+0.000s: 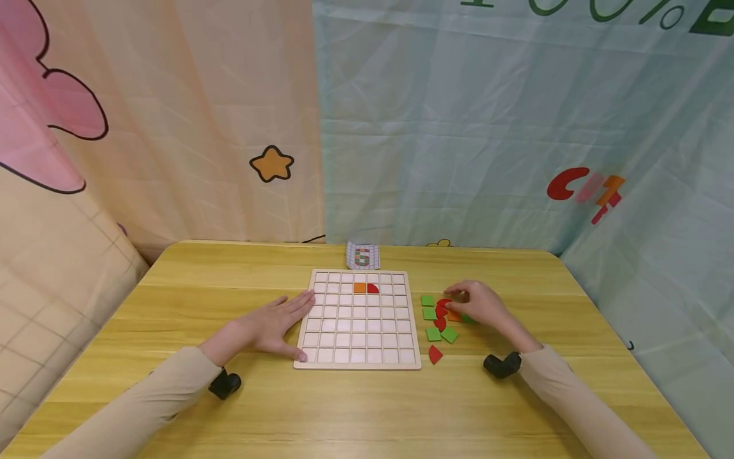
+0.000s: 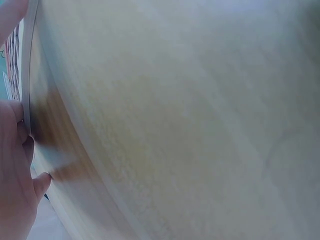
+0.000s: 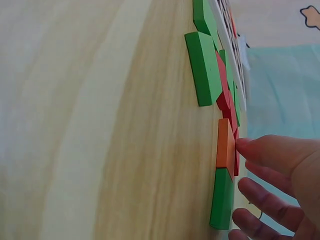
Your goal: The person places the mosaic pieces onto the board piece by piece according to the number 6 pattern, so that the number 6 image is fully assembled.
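Note:
A white gridded board (image 1: 357, 367) lies on the table, with an orange square (image 1: 359, 288) and a red quarter-circle piece (image 1: 373, 289) side by side in its upper part. My left hand (image 1: 281, 324) rests at the board's left edge, fingers spread and thumb near the lower corner. Over the loose pieces right of the board is my right hand (image 1: 480, 301). In the right wrist view its thumb tip (image 3: 245, 146) is at an orange square piece (image 3: 226, 145) and a red piece just behind it. The other fingers are bent loosely, with a gap between thumb and index finger.
Green squares (image 1: 433, 335) and red pieces (image 1: 435, 354) lie scattered right of the board. A printed pattern card (image 1: 362, 256) sits behind the board, near the table's (image 1: 367, 414) back edge. Printed curtains (image 1: 436, 159) hang beyond.

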`<state>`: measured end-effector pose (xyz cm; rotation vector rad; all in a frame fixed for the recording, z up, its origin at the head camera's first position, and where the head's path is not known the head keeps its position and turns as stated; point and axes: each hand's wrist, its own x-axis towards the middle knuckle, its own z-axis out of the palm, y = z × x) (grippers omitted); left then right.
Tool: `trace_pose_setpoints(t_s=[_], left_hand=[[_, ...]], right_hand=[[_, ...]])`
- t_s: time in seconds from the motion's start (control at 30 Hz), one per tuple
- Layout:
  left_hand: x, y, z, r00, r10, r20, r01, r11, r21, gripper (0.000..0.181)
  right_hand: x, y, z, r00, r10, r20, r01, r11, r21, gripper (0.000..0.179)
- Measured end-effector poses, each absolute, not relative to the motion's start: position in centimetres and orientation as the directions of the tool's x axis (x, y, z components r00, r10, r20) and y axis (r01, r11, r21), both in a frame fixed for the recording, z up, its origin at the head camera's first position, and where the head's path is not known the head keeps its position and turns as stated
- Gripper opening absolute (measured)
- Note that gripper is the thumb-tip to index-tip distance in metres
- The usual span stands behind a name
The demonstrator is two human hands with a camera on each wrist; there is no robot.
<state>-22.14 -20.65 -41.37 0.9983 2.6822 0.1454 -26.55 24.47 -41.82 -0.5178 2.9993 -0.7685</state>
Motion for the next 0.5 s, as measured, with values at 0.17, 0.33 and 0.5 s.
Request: trace_pose_setpoints(t_s=[0.17,0.33,0.5], left_hand=[[-22.13,-20.66,-41.53,-0.725,0.654,-0.215,0.626,0.756,0.190,0.114],[-22.11,-20.69,-41.60,-0.724,0.657,-0.211,0.627,0.754,0.195,0.113],[-22.08,-20.73,-41.52,-0.723,0.659,-0.208,0.629,0.752,0.195,0.113]], right_hand=[[-26.93,24.62,-41.98,-0.946,-0.320,0.062,-0.309,0.822,-0.479,0.026],[-27.35,24.84,-42.09,-0.946,-0.319,0.055,-0.304,0.818,-0.488,0.026],[-27.35,24.85,-42.09,-0.950,-0.309,0.054,-0.295,0.821,-0.490,0.028]])
